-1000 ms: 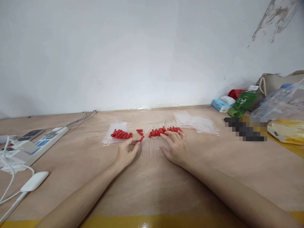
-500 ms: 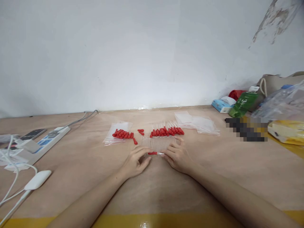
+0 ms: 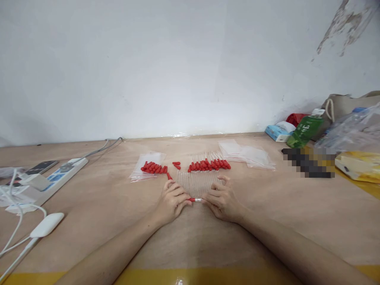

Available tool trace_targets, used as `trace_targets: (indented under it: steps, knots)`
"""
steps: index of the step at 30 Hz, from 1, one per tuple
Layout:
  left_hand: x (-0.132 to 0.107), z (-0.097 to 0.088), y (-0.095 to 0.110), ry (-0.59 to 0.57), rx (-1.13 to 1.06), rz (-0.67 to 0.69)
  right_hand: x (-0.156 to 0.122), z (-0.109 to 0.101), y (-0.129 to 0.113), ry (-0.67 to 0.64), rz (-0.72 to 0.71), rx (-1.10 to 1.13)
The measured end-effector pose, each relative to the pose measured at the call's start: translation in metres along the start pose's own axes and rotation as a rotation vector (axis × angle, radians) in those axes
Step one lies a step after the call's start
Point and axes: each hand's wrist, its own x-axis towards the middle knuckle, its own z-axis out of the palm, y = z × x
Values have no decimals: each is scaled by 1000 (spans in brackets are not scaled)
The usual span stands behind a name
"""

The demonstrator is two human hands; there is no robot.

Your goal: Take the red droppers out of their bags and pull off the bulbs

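My left hand pinches a red rubber dropper bulb between thumb and fingers. The bulb meets the end of a clear glass dropper tube, which my right hand grips at its other side. How far the tube sits inside the bulb cannot be made out. Just beyond the hands lies a row of bare glass tubes. Past them are droppers with red bulbs. One loose red bulb touches or nearly touches my left knuckles, partly hidden by them.
Several red bulbs lie on clear zip bags at left, with a few loose ones beside them. More bags lie back right. A power strip and cables are left; a green bottle and tissue pack right.
Both hands have come slightly nearer to me with the bulb and tube. My left thumb has closed onto the bulb, and that hand now covers part of the loose bulb.
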Motion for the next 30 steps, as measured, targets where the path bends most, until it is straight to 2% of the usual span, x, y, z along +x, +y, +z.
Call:
trace_targets:
  steps: [4, 9, 11, 13, 16, 19, 21, 25, 30]
  knots:
    - [-1, 1, 1, -28, -4, -11, -1, -1, -1, -15, 9, -9]
    - [-7, 5, -3, 1, -71, -12, -4, -3, 3, 6, 16, 13]
    - [-11, 5, -11, 71, -129, -61, -6, -6, 8, 27, 39, 17]
    - [-14, 3, -24, 193, -144, -172, -8, -10, 17, 58, 106, -11]
    - [-13, -2, -46, 372, -24, -340, -8, -11, 28, 105, 249, -91]
    - [-6, -5, -63, 440, 103, -395, -5, -6, 34, 106, 317, -157]
    - [1, -5, -69, 402, 134, -405, -2, -2, 34, 109, 337, -183]
    - [12, -1, -74, 257, 184, -381, 2, 4, 32, 139, 374, -214]
    - [13, -3, -71, 158, 314, -328, 4, 4, 31, 147, 337, -248]
